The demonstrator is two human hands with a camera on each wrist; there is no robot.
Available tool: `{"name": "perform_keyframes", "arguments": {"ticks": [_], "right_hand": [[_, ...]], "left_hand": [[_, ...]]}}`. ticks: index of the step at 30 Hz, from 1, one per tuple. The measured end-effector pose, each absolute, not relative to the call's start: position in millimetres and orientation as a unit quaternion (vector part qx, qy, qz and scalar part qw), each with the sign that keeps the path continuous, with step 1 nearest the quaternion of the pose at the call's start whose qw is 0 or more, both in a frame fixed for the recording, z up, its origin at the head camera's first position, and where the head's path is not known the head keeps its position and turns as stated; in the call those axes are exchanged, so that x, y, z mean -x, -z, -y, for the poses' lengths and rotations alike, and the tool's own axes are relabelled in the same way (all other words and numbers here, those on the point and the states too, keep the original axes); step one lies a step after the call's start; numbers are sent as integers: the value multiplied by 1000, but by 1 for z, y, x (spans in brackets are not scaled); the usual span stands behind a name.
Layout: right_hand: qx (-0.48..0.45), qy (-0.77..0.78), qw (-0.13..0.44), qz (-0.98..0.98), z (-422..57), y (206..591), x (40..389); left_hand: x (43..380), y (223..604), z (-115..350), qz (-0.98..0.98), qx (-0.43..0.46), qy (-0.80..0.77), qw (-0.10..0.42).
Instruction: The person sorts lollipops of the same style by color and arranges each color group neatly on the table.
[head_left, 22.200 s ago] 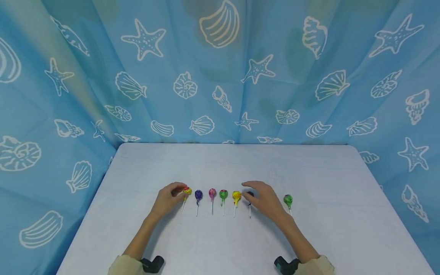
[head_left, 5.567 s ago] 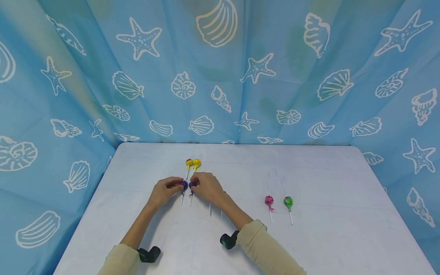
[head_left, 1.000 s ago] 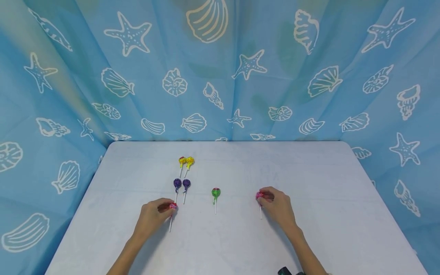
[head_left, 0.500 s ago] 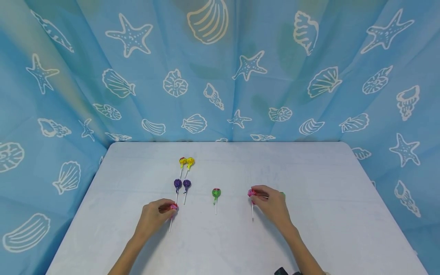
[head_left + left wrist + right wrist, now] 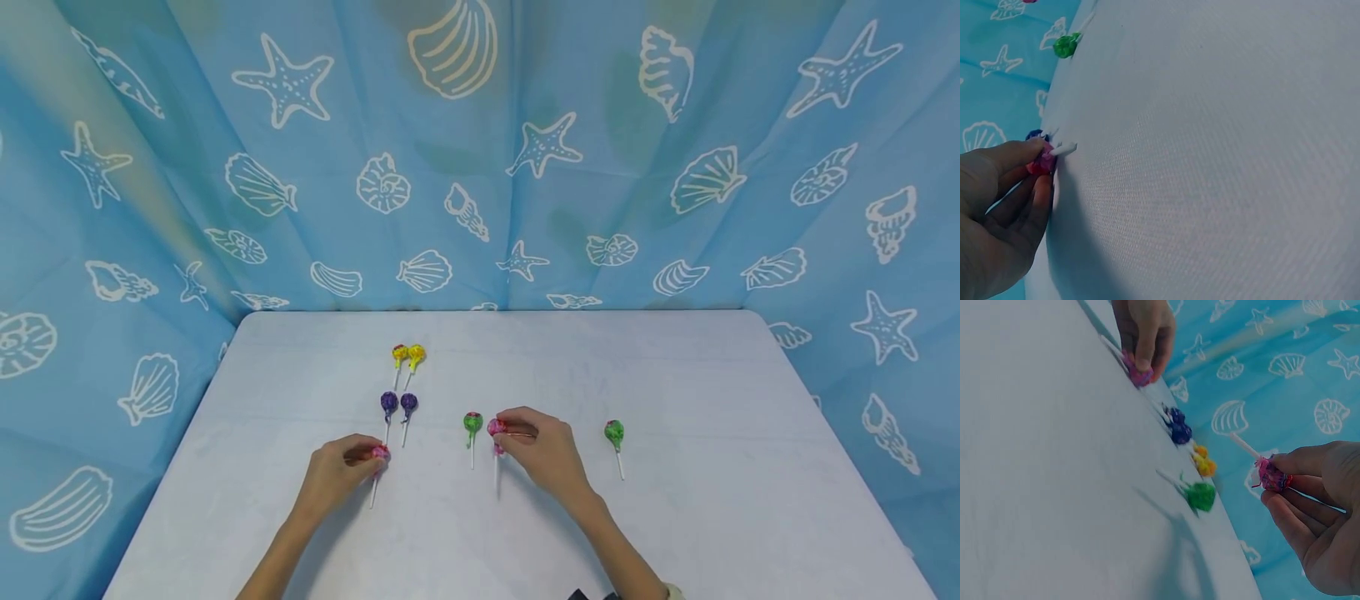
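My left hand (image 5: 336, 477) pinches the head of a pink lollipop (image 5: 380, 454) at the left of the table, just below two purple lollipops (image 5: 388, 402). In the left wrist view its white stick (image 5: 1064, 149) points away from the fingers. My right hand (image 5: 546, 450) pinches a second pink lollipop (image 5: 496, 427) by its wrapped head; the right wrist view has this lollipop (image 5: 1272, 475) raised off the table. Close to its left lies a green lollipop (image 5: 472, 422). Another green lollipop (image 5: 614, 432) lies to the right of my right hand.
Two yellow lollipops (image 5: 416, 355) lie side by side behind the purple pair, sticks toward me. The white tabletop (image 5: 675, 375) ends at a blue curtain (image 5: 465, 150) with shell and starfish prints, which also hangs along both sides.
My right hand has carried its pink lollipop leftward to beside the middle green one, uncovering the green lollipop on the right. The left hand keeps its pinch and stays nearly still.
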State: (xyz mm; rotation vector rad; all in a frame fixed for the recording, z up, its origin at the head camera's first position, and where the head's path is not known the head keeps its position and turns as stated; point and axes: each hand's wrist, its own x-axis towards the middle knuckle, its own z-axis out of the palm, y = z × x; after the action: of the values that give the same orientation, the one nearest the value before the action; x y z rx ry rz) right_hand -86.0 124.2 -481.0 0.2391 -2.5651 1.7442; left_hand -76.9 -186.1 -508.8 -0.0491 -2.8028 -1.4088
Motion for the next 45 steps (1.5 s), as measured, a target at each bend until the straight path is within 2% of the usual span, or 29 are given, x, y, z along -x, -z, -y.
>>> {"name": "perform_keyframes", "arguments": {"ticks": [16,28,45], "right_hand": [[-128,-586,-62,797,-49,503,74],[-151,-595,-61,787,-10,525,80],[-158,-557,-33,815,2,535,86]], "left_hand": [[79,515,191,881,5,473,-26],[80,516,192,869,1,494,-35],[79,515,191,866,-12,498,-40]]}}
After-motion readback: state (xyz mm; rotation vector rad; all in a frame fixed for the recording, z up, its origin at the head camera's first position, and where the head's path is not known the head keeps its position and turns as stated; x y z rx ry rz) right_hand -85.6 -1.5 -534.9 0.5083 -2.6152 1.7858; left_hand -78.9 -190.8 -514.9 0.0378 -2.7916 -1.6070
